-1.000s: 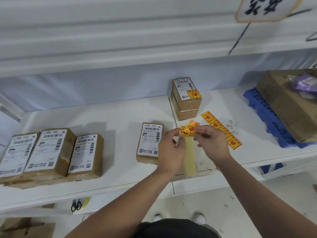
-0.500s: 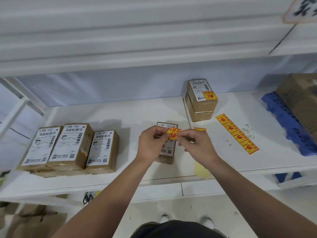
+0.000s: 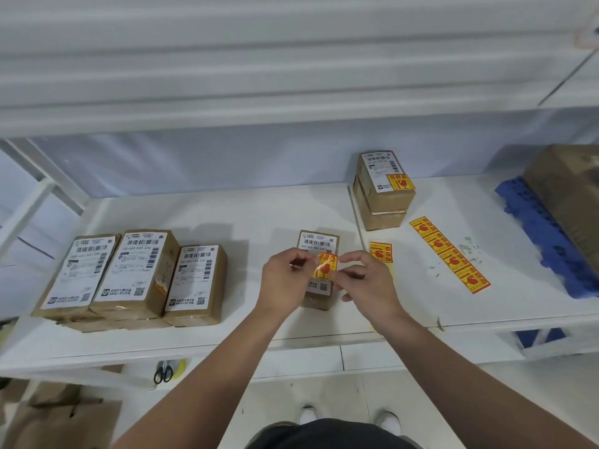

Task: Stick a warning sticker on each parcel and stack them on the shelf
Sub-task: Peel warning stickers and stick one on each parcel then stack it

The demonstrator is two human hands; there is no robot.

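Observation:
A yellow and red warning sticker (image 3: 325,266) is held over a brown parcel (image 3: 319,243) lying on the white shelf (image 3: 259,215). My left hand (image 3: 285,281) pinches the sticker's left edge and my right hand (image 3: 368,283) pinches its right edge. Both hands hover just above the parcel's white label. Behind and to the right stand two stacked parcels (image 3: 382,192), the top one bearing a warning sticker. Three parcels (image 3: 136,277) without warning stickers lie side by side at the left.
A strip of several warning stickers (image 3: 450,254) and one single sticker (image 3: 381,252) lie on the shelf right of my hands. A blue pallet (image 3: 551,241) carrying a big carton (image 3: 570,196) is at the far right. Scissors (image 3: 163,373) lie on a lower level.
The backing strip has left my hands and lies on the shelf. Both hands moved left with one peeled sticker, over the single parcel. The camera view shifted left.

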